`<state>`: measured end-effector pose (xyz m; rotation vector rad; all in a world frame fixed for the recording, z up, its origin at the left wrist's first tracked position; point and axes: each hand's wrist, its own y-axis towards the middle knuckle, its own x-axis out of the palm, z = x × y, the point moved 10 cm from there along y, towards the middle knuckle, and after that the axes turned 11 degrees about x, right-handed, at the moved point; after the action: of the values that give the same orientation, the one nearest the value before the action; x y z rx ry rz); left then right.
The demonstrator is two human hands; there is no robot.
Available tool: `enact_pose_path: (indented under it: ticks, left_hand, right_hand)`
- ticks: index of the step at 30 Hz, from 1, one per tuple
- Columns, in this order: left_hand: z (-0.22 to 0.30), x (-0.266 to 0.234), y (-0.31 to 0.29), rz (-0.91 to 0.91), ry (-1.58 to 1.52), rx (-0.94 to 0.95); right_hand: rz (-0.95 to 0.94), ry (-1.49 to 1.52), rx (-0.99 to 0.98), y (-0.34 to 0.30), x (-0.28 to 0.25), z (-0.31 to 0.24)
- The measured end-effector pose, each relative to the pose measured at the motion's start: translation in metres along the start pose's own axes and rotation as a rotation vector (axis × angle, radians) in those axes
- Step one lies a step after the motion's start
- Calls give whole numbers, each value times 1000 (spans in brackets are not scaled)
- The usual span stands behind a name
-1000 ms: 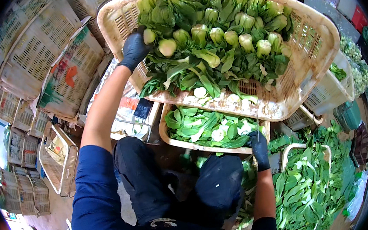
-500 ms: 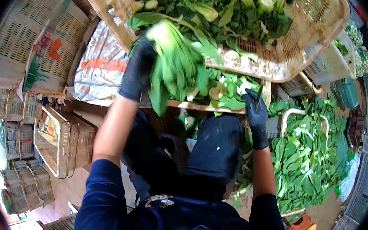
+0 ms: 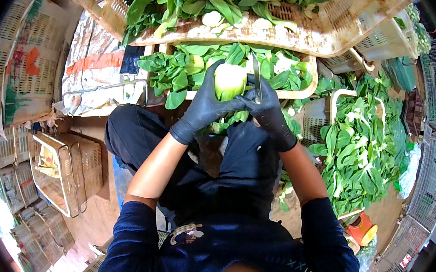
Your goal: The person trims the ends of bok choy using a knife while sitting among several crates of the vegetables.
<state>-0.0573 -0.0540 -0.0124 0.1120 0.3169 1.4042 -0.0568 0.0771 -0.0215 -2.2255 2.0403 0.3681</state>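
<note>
Both my hands wear black gloves and meet above my knees. In my left hand (image 3: 205, 104) sits a bok choy head (image 3: 230, 81), its pale green base turned up and its leaves pointing down. A small knife (image 3: 256, 72) stands blade-up in my right hand (image 3: 269, 111), close beside the bok choy. The right fingers touch or nearly touch the head's side. Just beyond the hands, loose bok choy leaves (image 3: 172, 72) fill a shallow crate (image 3: 305, 93). Behind it a larger, tilted plastic crate (image 3: 324, 42) holds more bok choy and trimmed bits.
To the right, a crate (image 3: 336, 98) overflows with bok choy leaves (image 3: 359, 159). An empty-looking crate (image 3: 77, 168) stands on the floor at left, near stacked crates (image 3: 38, 64). A silvery sheet (image 3: 90, 59) covers something at the far left. Wire cages (image 3: 432, 178) line the right edge.
My left hand has come down and right from the far crate, turning the bok choy base-up. My right hand has moved left to meet it with the knife. The view has shifted slightly.
</note>
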Motion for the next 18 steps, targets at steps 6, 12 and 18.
enact_pose_path:
  ticks: [6,12,18]
  left_hand:
    - [2,-2,-1,-68,213,-95]
    - [13,-4,-1,-137,458,29]
    - [26,-7,-3,-108,470,26]
  right_hand:
    - [-155,-563,-264,3,-12,-33]
    - [-189,-772,-362,2,-14,-49]
    - [-332,-949,-252,25,-2,-12]
